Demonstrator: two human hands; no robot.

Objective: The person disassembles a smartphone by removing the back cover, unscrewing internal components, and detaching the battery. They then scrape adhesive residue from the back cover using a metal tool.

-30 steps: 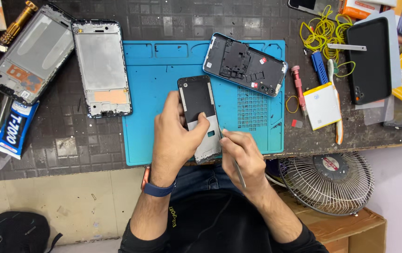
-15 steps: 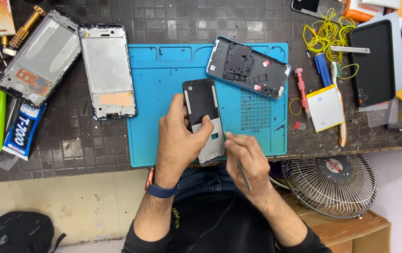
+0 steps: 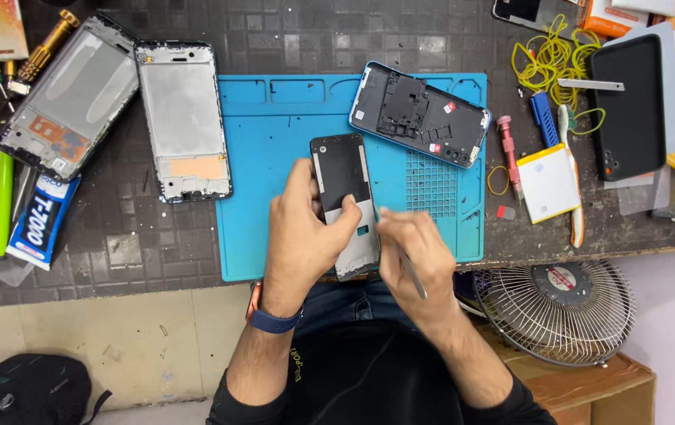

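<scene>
Left hand (image 3: 302, 236) grips a dark rectangular phone frame (image 3: 344, 189) over the blue silicone work mat (image 3: 274, 157). Right hand (image 3: 416, 260) pinches a thin metal tool (image 3: 412, 274) at the frame's 4 o'clock edge. Blue-rimmed phone back housing (image 3: 420, 114) lies at 1 o'clock.

— How many phone frames lie about the bench?

— Four: two bare frames (image 3: 70, 98) (image 3: 184, 118) at the left, one blue-edged frame (image 3: 420, 114) on the blue mat (image 3: 274, 197), one held frame (image 3: 345, 205).

— And the rest?

— One table fan (image 3: 562, 311), one battery (image 3: 548, 182), one black case (image 3: 632, 106).
</scene>
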